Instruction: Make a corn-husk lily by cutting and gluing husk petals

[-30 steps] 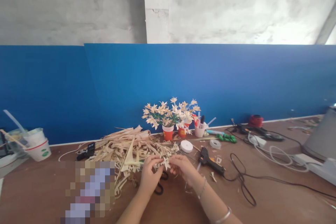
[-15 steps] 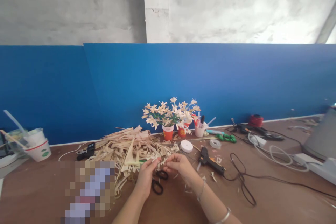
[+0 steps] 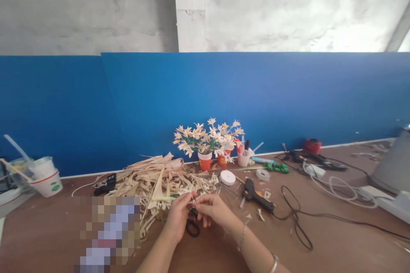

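Observation:
My left hand [image 3: 179, 213] is closed, with thumb and forefinger pinched together in front of the heap of dried husks [image 3: 160, 179]. Against its fingertips, my right hand [image 3: 213, 210] pinches too, and a small pale bit shows between the two hands, too small to name. Under them on the table lie black-handled scissors [image 3: 192, 227], one loop partly covered by my right fingers. Behind the hands stand pale husk flowers [image 3: 205, 134] with green stems in a red and white paper cup [image 3: 205, 162]. A roll of white tape [image 3: 227, 178] lies just beyond my right hand.
To the right lie a black glue gun [image 3: 256, 196] and its looping cable [image 3: 299, 213]. Green wire [image 3: 278, 167], a clear tape roll [image 3: 263, 175] and a pen cup [image 3: 243, 159] sit farther back. A paper cup [image 3: 47, 181] stands far left. A blue partition [image 3: 153, 106] closes off the back.
My right hand has moved left and slightly down, so its fingertips now meet those of my left hand. It now covers much of the upper scissor loop.

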Demonstrator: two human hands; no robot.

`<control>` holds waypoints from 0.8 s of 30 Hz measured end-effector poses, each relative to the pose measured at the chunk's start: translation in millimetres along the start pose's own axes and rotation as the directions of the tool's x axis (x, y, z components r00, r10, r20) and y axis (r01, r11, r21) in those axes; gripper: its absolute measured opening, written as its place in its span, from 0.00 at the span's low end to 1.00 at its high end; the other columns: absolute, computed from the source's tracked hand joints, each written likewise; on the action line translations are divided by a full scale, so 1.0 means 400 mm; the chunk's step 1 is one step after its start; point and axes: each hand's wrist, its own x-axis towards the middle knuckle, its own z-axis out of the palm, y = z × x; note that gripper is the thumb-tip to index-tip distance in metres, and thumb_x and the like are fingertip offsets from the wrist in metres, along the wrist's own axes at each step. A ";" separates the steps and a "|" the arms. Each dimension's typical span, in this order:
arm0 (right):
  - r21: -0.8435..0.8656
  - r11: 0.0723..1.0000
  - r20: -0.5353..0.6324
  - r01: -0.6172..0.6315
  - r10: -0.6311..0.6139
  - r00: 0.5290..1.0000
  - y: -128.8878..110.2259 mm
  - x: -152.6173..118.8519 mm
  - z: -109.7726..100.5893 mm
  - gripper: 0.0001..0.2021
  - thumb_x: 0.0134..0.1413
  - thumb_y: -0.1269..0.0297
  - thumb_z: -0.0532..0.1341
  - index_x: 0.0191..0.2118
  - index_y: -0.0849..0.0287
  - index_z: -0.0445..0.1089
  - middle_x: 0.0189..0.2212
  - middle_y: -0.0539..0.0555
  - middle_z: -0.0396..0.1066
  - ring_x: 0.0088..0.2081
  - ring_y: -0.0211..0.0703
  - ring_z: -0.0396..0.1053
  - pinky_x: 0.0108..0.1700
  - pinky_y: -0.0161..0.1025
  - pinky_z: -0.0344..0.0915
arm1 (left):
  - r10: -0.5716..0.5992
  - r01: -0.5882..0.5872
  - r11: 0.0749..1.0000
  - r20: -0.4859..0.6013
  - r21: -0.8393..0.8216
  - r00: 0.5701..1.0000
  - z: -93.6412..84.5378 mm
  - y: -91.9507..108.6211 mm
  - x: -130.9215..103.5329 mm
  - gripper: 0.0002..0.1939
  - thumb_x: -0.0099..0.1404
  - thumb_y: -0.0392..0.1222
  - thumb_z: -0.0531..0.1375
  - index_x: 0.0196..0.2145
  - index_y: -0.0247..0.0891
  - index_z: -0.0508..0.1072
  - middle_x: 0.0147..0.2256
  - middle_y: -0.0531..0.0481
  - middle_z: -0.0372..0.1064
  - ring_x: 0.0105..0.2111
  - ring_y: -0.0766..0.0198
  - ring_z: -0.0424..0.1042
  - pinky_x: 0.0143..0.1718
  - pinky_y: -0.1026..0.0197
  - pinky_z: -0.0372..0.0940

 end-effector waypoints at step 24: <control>-0.002 1.000 -0.020 -0.007 0.007 1.000 -0.008 -0.004 0.001 0.18 0.38 0.52 0.64 0.30 0.63 0.70 0.16 0.47 0.69 0.12 0.29 0.61 0.14 0.26 0.53 | -0.008 0.008 1.000 0.031 -0.003 0.999 0.000 -0.002 -0.001 0.13 0.46 0.45 0.67 0.27 0.33 0.76 0.29 0.48 0.72 0.26 0.63 0.69 0.26 0.62 0.62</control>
